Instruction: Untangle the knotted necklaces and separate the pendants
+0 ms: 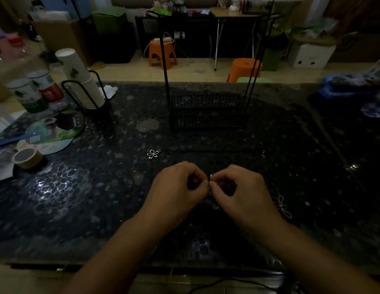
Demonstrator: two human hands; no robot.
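Pinching one small knot (pixel 210 179), left hand (pixel 180 187) meets right hand (pixel 238 187); two flower pendants (pixel 153 154) lie apart.

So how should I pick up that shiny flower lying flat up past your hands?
Pinch the flower pendant from above by one petal loop. It lies flat on the table, so a side grab would probably slip. Its right edge joins the black cord, so come from the left.

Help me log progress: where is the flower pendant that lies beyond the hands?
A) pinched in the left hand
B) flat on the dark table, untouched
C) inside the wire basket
B: the flower pendant lies on the table, beyond both hands and untouched.
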